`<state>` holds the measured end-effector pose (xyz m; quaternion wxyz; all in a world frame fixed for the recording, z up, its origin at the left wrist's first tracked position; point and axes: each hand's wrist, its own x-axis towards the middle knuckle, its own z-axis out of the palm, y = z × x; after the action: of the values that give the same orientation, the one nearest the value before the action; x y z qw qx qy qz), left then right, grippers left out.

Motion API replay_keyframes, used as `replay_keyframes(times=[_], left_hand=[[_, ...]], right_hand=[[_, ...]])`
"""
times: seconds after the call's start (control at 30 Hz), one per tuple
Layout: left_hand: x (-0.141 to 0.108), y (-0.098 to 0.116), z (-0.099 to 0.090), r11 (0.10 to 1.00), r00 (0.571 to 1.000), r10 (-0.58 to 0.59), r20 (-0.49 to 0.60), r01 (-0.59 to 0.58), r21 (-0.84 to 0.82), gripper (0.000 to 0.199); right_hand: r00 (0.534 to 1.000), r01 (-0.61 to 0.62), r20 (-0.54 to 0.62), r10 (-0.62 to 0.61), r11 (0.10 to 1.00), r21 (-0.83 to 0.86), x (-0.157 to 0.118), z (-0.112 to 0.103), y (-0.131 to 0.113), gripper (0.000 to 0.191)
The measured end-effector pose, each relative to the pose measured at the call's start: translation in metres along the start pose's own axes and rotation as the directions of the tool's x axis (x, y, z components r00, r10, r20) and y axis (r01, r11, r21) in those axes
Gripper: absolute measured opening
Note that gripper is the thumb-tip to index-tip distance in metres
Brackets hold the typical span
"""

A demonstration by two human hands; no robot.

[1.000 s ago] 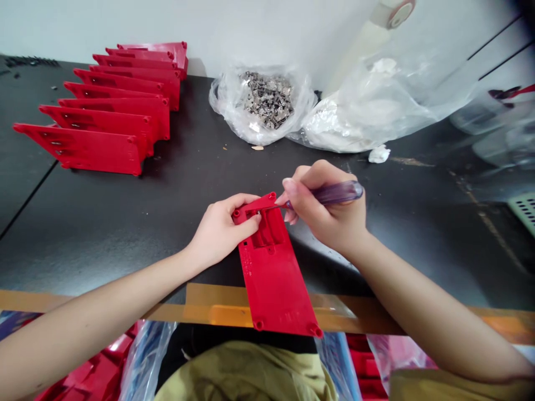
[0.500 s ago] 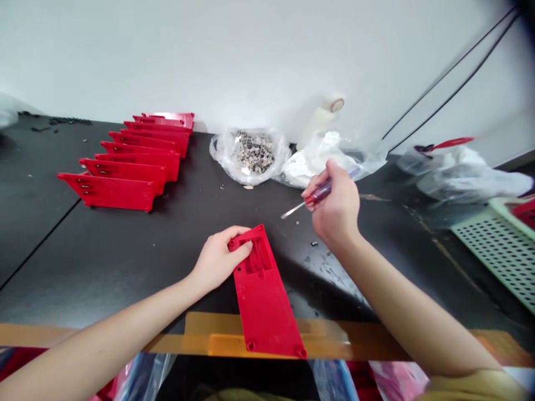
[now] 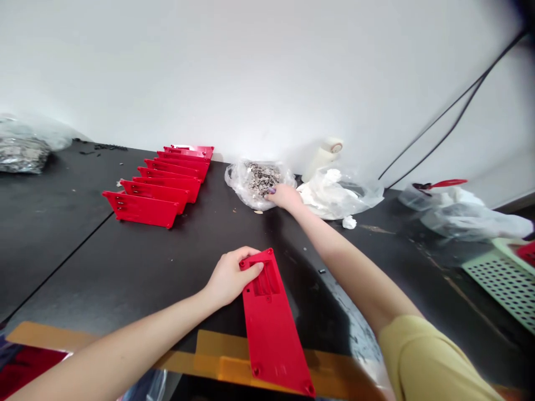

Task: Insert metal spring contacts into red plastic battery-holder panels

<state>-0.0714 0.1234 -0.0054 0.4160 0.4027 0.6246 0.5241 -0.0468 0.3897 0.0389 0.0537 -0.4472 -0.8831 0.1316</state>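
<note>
My left hand (image 3: pixel 234 277) grips the upper end of a red plastic panel (image 3: pixel 276 334), its thumb lying over a recessed compartment with ribs. The panel slants toward me, its lower end over the taped table edge. My right hand (image 3: pixel 286 196) reaches to the near right side of a clear plastic bag (image 3: pixel 237 181) filled with small metal pieces (image 3: pixel 262 175). A purple bit of the screwdriver (image 3: pixel 271 190) shows at its fingers; the rest is hidden. Whether the fingers have picked up a metal piece cannot be seen.
Several red panels (image 3: pixel 142 210) stand in a leaning row at left. Behind my right arm lie a bag with white material (image 3: pixel 330 195) and a pale roll (image 3: pixel 324 156). A green perforated basket (image 3: pixel 497 278) and red-handled pliers (image 3: pixel 447 182) are at right.
My right hand has moved forward and left from above the table to the bag of metal pieces. My left hand still holds the panel. The camera view has shifted.
</note>
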Motion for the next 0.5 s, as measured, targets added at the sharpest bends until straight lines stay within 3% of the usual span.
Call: replay_keyframes(times=[0.1, 0.2, 0.3, 0.33, 0.37, 0.43, 0.5], left_hand=[[0.000, 0.001, -0.001, 0.998, 1.000, 0.013, -0.006, -0.013, 0.057, 0.028], [-0.001, 0.002, -0.002, 0.996, 1.000, 0.008, -0.006, -0.008, 0.084, 0.028], [0.000, 0.000, -0.001, 0.996, 1.000, -0.006, 0.008, 0.005, 0.085, 0.028], [0.000, 0.000, -0.001, 0.996, 1.000, -0.010, 0.012, 0.009, 0.087, 0.028], [0.000, -0.001, -0.001, 0.996, 1.000, -0.012, 0.015, 0.011, 0.090, 0.028], [0.000, -0.002, -0.001, 0.995, 1.000, -0.014, 0.020, 0.012, 0.100, 0.028], [0.000, -0.002, -0.002, 0.994, 1.000, -0.015, 0.024, 0.012, 0.108, 0.029]], right_hand=[[0.999, 0.004, -0.050, -0.004, 1.000, 0.014, -0.002, 0.001, -0.005, 0.023], [0.978, 0.024, -0.209, -0.012, 0.998, 0.056, -0.023, -0.019, -0.004, 0.028], [0.868, -0.026, -0.493, 0.056, 0.997, 0.068, -0.051, -0.060, 0.017, 0.046], [0.808, -0.087, -0.580, 0.102, 0.995, 0.053, -0.058, -0.076, 0.029, 0.050], [0.780, -0.173, -0.608, 0.147, 0.985, 0.016, -0.063, -0.091, 0.042, 0.053], [0.826, -0.315, -0.519, 0.220, 0.944, -0.102, -0.067, -0.116, 0.070, 0.050], [0.879, -0.360, -0.401, 0.259, 0.911, -0.202, -0.062, -0.128, 0.094, 0.032]])
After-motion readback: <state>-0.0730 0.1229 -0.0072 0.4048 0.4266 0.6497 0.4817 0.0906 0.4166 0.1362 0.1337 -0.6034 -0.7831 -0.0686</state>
